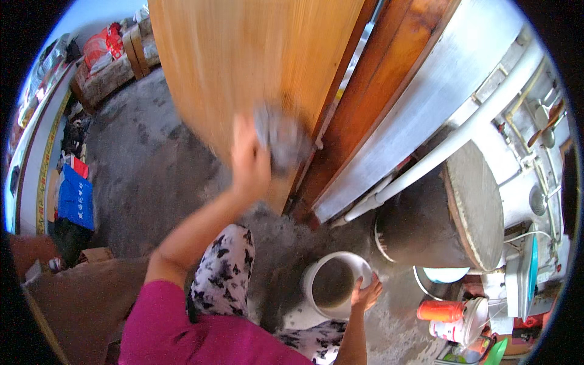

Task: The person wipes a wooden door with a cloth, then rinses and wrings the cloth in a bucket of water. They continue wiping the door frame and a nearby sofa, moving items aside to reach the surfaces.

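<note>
A grey cloth (283, 139), smeared by motion, lies against the lower part of a light wooden door (243, 55). My left hand (250, 158) presses it there, with the arm stretched forward; the fingers are blurred but closed on the cloth. Low on the right, my right hand (366, 294) grips the rim of a white bucket (309, 285) standing on the floor. Dark, murky liquid shows inside the bucket. Beside the door's edge runs a reddish-brown wooden frame (365, 109).
To the right stand a white pipe (450, 149) and a large dark round vat (420, 213) with a lid. An orange container (439, 311) and white tubs lie near it. A blue bag (75, 198) rests at the left. A couch (109, 79) with bags on it stands far left.
</note>
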A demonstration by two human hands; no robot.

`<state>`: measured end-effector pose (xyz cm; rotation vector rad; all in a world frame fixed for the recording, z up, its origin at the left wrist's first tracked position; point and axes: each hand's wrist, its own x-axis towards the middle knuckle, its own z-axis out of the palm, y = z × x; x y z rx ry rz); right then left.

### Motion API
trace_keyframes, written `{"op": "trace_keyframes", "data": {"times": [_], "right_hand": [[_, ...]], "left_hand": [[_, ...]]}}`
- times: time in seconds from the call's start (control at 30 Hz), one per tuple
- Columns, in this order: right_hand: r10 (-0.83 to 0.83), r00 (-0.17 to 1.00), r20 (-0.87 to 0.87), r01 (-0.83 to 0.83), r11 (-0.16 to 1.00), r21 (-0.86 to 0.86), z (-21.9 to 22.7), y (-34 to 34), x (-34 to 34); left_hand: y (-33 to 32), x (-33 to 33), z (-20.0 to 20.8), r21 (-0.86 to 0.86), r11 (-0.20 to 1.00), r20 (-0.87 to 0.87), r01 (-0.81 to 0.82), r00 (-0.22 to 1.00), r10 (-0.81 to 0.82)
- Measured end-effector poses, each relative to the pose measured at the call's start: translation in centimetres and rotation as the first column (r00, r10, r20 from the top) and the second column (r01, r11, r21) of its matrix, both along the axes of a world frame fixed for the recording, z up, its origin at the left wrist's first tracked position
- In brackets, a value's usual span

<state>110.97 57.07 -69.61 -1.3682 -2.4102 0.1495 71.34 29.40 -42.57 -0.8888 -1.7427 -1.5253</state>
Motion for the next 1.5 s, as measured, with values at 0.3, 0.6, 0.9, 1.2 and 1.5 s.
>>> {"op": "trace_keyframes", "data": {"times": [0.3, 0.6, 0.9, 1.2, 1.5], "right_hand": [[0.022, 1.000, -0.011, -0.022, 1.000, -0.004, 0.6, -0.4, -0.4], [0.021, 0.999, -0.029, -0.021, 1.000, -0.019, 0.7, -0.7, -0.4], [0.016, 0.997, -0.076, -0.025, 0.993, -0.119, -0.1, -0.5, -0.6], [-0.016, 0.979, -0.203, -0.023, 0.982, -0.186, -0.4, 0.4, 0.1], [-0.077, 0.931, -0.356, -0.037, 0.952, -0.303, -0.8, 1.0, 0.2]], "left_hand": [[9.7, -6.1, 24.1, 0.465, 0.879, -0.692, -0.107, 0.575, 0.437], [6.0, -1.2, -4.8, -0.132, 0.957, -0.323, -0.257, 0.924, 0.204], [0.2, 3.5, -24.6, -0.385, 0.905, 0.548, 0.182, 0.834, 0.065], [4.3, 5.4, 1.3, 0.597, 0.724, 0.156, 0.345, 0.835, -0.527], [6.1, 11.2, -10.6, 0.824, 0.557, 0.532, 0.106, -0.485, -0.694]]}}
